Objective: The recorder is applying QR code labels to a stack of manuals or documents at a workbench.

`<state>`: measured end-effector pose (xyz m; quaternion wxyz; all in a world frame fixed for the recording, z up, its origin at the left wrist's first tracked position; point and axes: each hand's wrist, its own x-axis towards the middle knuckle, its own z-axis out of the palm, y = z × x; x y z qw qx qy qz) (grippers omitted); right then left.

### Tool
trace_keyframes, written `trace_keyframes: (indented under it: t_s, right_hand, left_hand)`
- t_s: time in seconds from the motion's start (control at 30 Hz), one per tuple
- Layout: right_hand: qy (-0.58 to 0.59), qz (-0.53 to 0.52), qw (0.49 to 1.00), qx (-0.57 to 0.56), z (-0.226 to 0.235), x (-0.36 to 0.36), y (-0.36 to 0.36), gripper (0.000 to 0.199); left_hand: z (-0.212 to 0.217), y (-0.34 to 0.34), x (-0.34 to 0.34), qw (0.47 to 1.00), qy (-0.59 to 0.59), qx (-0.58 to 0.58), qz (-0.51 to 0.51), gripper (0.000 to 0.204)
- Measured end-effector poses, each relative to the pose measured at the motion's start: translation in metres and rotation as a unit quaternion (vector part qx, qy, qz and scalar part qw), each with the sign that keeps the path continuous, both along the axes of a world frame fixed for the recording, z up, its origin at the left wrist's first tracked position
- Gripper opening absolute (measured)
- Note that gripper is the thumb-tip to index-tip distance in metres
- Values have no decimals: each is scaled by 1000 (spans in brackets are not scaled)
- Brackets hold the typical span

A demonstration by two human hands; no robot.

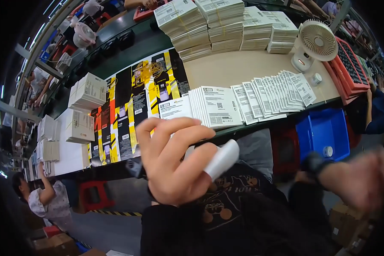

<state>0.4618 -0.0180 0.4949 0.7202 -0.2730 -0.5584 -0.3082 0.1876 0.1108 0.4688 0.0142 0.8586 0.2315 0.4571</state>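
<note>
My left hand (pixel 175 158) is raised in front of the table's near edge, its fingers loosely bent and apart, with nothing between them. A white finger cot (pixel 224 160) covers what looks like its thumb. Just beyond the fingers lies a fanned row of white printed leaflets (pixel 219 106), overlapping along the near edge; more leaflets (pixel 273 96) continue the row to the right. My right hand (pixel 362 177) is out at the right, smeared by motion, so its fingers cannot be made out. A dark wristband (pixel 315 164) is on that wrist. Nearest to it is a blue bin (pixel 324 128).
Tall banded leaflet stacks (pixel 185 32) line the far side, beside a white fan (pixel 318 40) and red crates (pixel 350 64). Yellow rubber bands (pixel 147 72) lie on printed black-and-yellow sheets (pixel 130 102). Smaller stacks (pixel 87 91) stand left. A co-worker (pixel 51 196) sits there.
</note>
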Motion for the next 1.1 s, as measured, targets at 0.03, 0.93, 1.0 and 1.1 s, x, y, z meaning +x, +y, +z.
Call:
trace_keyframes:
  t_s: [0.03, 0.93, 1.0, 1.1]
  right_hand:
    - [169, 300, 939, 7, -58, 1, 16, 51]
    - [-198, 245, 709, -632, -148, -81, 163, 39]
    - [-311, 194, 678, -637, -151, -79, 168, 56]
    - [-322, 200, 650, -659, -162, -73, 167, 64]
  left_hand:
    - [-13, 3, -2, 999, -15, -32, -5, 14]
    - [-122, 50, -16, 931, 84, -351, -45, 18]
    - [-119, 49, -10, 934, 126, -333, -45, 17]
    - [-119, 48, -1, 934, 208, -287, -48, 15]
